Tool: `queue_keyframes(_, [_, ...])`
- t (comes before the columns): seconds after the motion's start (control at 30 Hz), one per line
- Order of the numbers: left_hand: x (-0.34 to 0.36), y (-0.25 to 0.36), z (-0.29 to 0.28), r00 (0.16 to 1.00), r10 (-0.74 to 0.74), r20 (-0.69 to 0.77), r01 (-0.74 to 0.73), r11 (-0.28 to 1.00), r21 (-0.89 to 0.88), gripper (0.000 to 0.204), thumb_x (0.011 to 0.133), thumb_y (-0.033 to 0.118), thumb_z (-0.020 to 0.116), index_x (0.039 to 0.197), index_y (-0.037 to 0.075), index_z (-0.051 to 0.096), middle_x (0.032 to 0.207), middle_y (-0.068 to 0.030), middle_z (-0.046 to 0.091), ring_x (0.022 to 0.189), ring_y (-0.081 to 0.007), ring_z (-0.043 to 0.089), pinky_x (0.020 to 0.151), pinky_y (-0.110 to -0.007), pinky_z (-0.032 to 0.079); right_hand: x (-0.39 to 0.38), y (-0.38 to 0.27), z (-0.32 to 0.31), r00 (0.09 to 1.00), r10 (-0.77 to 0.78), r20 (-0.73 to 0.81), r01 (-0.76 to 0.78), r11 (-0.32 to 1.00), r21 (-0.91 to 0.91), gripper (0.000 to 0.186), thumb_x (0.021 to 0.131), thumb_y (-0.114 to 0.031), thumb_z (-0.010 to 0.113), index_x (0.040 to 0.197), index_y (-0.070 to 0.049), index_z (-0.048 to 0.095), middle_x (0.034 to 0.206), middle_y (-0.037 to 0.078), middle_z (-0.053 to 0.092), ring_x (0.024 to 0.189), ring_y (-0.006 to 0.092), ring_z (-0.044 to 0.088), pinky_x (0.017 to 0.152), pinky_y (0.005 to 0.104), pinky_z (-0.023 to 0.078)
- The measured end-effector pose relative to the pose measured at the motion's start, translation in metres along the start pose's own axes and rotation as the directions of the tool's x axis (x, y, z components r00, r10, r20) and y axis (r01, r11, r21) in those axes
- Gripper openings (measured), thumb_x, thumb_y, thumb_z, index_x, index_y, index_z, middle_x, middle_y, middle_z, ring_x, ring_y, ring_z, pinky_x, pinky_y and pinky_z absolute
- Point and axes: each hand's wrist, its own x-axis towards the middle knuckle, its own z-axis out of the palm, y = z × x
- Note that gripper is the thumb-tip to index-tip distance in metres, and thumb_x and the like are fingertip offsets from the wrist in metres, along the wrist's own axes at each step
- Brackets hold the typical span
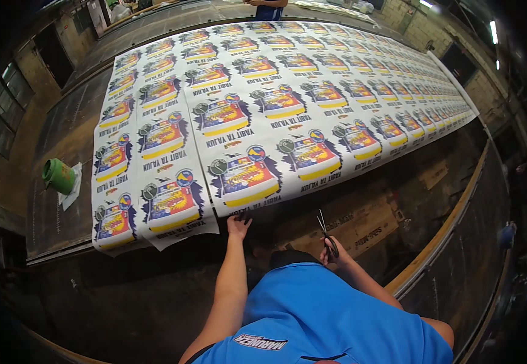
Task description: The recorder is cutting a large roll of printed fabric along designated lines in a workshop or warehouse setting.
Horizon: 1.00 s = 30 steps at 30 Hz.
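A large white sheet (243,147), printed with rows of repeated colourful designs, lies over a long dark table and hangs past its near edge. A slit runs from the near edge up into it, parting off a strip (175,225) on the left. Just right of the slit, my left hand (239,225) pinches the sheet's lower edge; its fingertips are partly in shadow. My right hand (331,250) holds scissors (324,229) by their dark handles. Their blades point up and away, slightly parted, below the sheet's edge and apart from it.
A green bucket (59,176) stands on a white scrap (71,193) on the table's left part. Beneath the sheet's overhang is a brown printed cardboard piece (360,227). At right runs a wooden-edged surface (451,227). Another person (269,10) stands at the far side.
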Motion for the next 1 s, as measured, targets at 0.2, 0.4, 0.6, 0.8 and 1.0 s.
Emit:
queue_keyframes(0.2, [-0.052, -0.022, 0.024, 0.968, -0.115, 0.223, 0.119, 0.993, -0.006, 0.026, 0.084, 0.015, 0.059, 0.107, 0.004, 0.057, 0.123, -0.0131, 0.058, 0.126, -0.0315, 0.050, 0.108, -0.057, 0.037, -0.002, 0.003, -0.005, 0.999, 0.053, 0.010, -0.053, 0.999, -0.005, 0.058, 0.094, -0.058, 0.051, 0.129, -0.013, 0.043, 0.075, 0.011, 0.066, 0.057, 0.0202, 0.063, 0.058, 0.0354, 0.051])
queue_keyframes(0.4, [-0.071, -0.017, 0.046, 0.961, -0.062, 0.268, 0.090, 0.991, -0.096, 0.021, 0.084, 0.014, 0.061, 0.104, 0.005, 0.062, 0.111, -0.0114, 0.066, 0.116, -0.0292, 0.059, 0.109, -0.054, 0.037, 0.018, 0.008, 0.004, 0.988, 0.076, 0.134, -0.079, 0.997, 0.015, 0.059, 0.093, -0.061, 0.051, 0.131, -0.016, 0.042, 0.079, 0.010, 0.066, 0.062, 0.0200, 0.064, 0.062, 0.0353, 0.050])
queue_keyframes(0.6, [-0.039, -0.009, 0.039, 0.992, 0.017, 0.121, -0.047, 0.967, 0.249, 0.051, 0.081, 0.014, 0.067, 0.128, 0.017, 0.048, 0.133, -0.0100, 0.052, 0.136, -0.0293, 0.039, 0.109, -0.061, 0.025, 0.027, 0.005, 0.007, 0.980, 0.097, 0.174, -0.117, 0.987, 0.109, 0.053, 0.097, -0.059, 0.046, 0.132, -0.020, 0.042, 0.082, 0.008, 0.068, 0.068, 0.0193, 0.066, 0.068, 0.0357, 0.048])
queue_keyframes(0.8, [0.005, -0.003, 0.006, 0.978, 0.206, 0.033, -0.207, 0.942, 0.264, 0.031, 0.073, 0.008, 0.061, 0.102, 0.005, 0.051, 0.122, -0.0107, 0.041, 0.140, -0.0283, 0.026, 0.113, -0.065, 0.013, 0.020, 0.012, -0.001, 0.995, 0.097, 0.011, -0.097, 0.994, 0.042, 0.053, 0.093, -0.059, 0.054, 0.127, -0.019, 0.045, 0.075, 0.008, 0.066, 0.059, 0.0189, 0.065, 0.058, 0.0337, 0.051])
queue_keyframes(1.0, [0.019, 0.000, 0.000, 0.982, 0.181, -0.046, -0.180, 0.984, 0.016, 0.014, 0.071, 0.002, 0.056, 0.083, 0.006, 0.049, 0.110, -0.0100, 0.047, 0.128, -0.0227, 0.040, 0.114, -0.065, 0.016, 0.006, 0.028, -0.017, 0.984, 0.176, -0.034, -0.171, 0.979, 0.111, 0.053, 0.092, -0.059, 0.056, 0.126, -0.020, 0.045, 0.076, 0.007, 0.067, 0.058, 0.0191, 0.065, 0.059, 0.0348, 0.052])
